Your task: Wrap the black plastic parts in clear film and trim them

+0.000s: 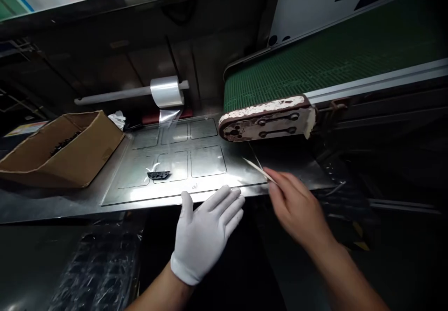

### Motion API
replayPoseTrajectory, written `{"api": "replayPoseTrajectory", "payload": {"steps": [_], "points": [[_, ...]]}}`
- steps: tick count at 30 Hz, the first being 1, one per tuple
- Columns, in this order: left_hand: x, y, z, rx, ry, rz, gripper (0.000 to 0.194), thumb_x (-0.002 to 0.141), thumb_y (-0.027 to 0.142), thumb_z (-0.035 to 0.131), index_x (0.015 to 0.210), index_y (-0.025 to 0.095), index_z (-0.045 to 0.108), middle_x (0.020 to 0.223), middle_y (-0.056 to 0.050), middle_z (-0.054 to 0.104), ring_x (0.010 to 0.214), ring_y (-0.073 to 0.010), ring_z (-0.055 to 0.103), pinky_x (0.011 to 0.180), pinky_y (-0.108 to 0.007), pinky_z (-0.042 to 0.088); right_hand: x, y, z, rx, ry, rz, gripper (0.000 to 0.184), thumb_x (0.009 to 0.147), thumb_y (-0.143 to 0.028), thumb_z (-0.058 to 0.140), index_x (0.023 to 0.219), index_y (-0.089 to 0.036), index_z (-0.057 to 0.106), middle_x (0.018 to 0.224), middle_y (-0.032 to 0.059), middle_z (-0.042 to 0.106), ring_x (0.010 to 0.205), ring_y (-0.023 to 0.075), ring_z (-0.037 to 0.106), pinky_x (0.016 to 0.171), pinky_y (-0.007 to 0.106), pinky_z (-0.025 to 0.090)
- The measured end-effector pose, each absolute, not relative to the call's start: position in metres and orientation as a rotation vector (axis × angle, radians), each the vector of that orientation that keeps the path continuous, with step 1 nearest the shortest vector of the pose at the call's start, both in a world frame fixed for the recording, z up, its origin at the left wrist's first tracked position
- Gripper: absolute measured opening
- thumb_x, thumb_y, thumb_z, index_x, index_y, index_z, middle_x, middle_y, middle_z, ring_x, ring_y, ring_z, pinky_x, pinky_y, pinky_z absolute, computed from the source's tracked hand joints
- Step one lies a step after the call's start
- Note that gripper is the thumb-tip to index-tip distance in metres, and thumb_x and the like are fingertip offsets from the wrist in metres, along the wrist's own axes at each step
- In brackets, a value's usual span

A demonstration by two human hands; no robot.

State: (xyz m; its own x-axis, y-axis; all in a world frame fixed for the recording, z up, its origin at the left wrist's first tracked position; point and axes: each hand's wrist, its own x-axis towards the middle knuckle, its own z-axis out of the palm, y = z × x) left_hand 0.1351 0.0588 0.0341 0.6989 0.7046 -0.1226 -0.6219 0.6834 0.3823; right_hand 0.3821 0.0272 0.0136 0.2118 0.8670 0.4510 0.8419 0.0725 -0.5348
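Observation:
My left hand (206, 231), in a white glove, is held palm up with its fingers stretched out, just in front of the metal table's near edge. Nothing lies on its palm. Bare and ungloved, my right hand (297, 203) pinches a thin, pale pointed stick (257, 167) between thumb and fingers. The stick's tip points up and left over the metal table (206, 162). A small black part (158, 175) rests on the table, up and left of my gloved hand, touched by neither hand.
An open cardboard box (91, 150) with small black pieces stands at the left. A clear film roll (166, 92) hangs on a rod behind the table, its end trailing down. The green conveyor belt's (280, 78) rounded end juts in from the right. Clear plastic trays (98, 269) lie lower left.

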Motion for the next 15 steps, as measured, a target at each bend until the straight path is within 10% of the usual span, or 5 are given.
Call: {"api": "replayPoseTrajectory", "payload": {"steps": [6, 15], "points": [[0.112, 0.034, 0.014, 0.185, 0.430, 0.829, 0.101, 0.102, 0.082, 0.015, 0.148, 0.005, 0.061, 0.163, -0.023, 0.049, 0.155, -0.0371, 0.044, 0.133, -0.050, 0.033, 0.335, 0.131, 0.018, -1.633, -1.678, 0.121, 0.037, 0.101, -0.027, 0.054, 0.126, -0.013, 0.076, 0.121, 0.0188, 0.072, 0.115, 0.0346, 0.063, 0.107, 0.054, 0.048], [0.124, 0.011, -0.094, 0.077, 0.746, 0.598, 0.079, 0.104, 0.072, 0.043, 0.151, 0.011, 0.060, 0.159, -0.022, 0.054, 0.153, -0.0328, 0.048, 0.130, -0.043, 0.040, 0.367, -0.037, -0.085, -1.771, -0.763, 0.053, 0.042, 0.110, -0.052, 0.050, 0.131, -0.017, 0.062, 0.117, 0.0085, 0.069, 0.099, 0.0222, 0.068, 0.089, 0.045, 0.059]]}}
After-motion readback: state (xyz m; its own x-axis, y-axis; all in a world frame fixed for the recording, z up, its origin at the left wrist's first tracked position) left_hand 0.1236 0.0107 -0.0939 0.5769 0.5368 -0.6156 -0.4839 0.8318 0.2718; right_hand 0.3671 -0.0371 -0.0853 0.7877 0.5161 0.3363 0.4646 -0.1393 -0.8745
